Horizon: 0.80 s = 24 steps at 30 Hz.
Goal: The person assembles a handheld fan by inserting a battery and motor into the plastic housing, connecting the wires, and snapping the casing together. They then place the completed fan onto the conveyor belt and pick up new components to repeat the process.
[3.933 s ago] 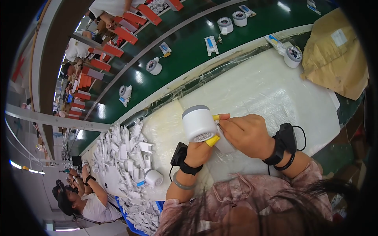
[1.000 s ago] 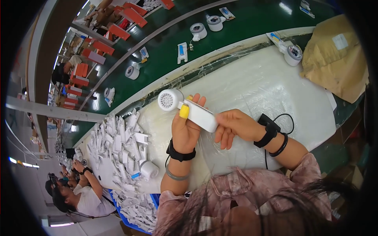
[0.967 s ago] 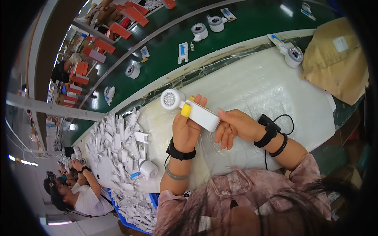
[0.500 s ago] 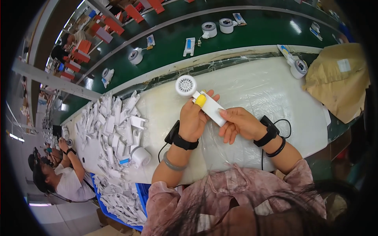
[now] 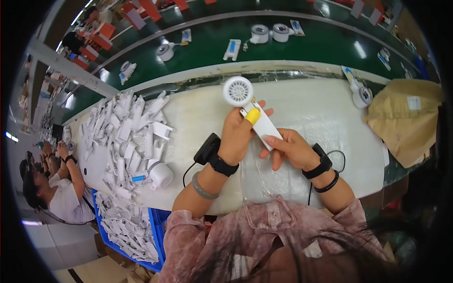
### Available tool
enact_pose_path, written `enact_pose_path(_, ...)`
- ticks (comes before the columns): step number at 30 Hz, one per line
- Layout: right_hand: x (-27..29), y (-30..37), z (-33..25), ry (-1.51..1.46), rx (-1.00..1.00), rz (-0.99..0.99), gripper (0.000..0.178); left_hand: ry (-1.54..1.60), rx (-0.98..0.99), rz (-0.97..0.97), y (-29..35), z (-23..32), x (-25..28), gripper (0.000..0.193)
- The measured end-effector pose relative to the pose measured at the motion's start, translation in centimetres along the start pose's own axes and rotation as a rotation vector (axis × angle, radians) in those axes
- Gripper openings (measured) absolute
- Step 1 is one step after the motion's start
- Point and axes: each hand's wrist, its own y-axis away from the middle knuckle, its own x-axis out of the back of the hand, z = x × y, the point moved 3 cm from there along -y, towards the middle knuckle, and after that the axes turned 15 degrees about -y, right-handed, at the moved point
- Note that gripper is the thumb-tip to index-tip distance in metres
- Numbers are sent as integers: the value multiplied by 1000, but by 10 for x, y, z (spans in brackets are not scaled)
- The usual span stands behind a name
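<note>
I hold a small white handheld fan above the white bench top, its round grille facing me and its flat handle slanting down to the right. My left hand grips the handle just under the head, a yellow cot on one fingertip. My right hand pinches the lower end of the handle. Both wrists carry black bands with a cable.
A heap of white plastic parts and a white fan head lie left of my hands. A blue bin of parts sits below. Brown bags at right. More fans on the green conveyor. A person works at left.
The fan has turned from end-on to grille-up and been raised further from me. My right hand slid to the handle's lower end, and the view has shifted right.
</note>
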Motion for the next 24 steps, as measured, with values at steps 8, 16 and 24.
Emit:
enact_pose_path(8,0,4,8,2,-42,104,48,56,105,-7,-14,-6,15,32)
enact_pose_path(16,1,1,13,246,-8,-61,38,-772,-30,253,-128,49,145,30)
enact_pose_path(24,6,1,17,246,-73,-60,27,-1577,-87,837,-243,60,221,56)
